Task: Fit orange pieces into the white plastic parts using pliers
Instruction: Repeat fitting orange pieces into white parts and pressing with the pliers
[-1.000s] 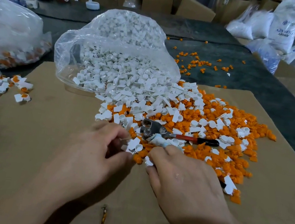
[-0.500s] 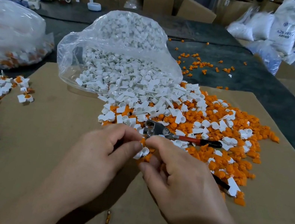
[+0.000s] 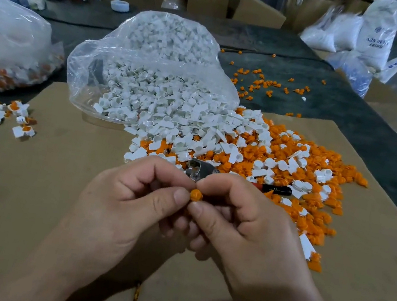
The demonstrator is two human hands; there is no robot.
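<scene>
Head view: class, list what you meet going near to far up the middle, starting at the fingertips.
Small round orange plastic piece → silver metal pliers with red-and-black handle → clear plastic bag of white plastic parts → brown cardboard boxes.

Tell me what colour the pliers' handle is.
The pliers' handle is red, turning black toward its end; the head view shows it.

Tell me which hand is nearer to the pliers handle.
Right. The right hand is just in front of the handle; the left hand is further left. Both pinch an orange piece.
</scene>
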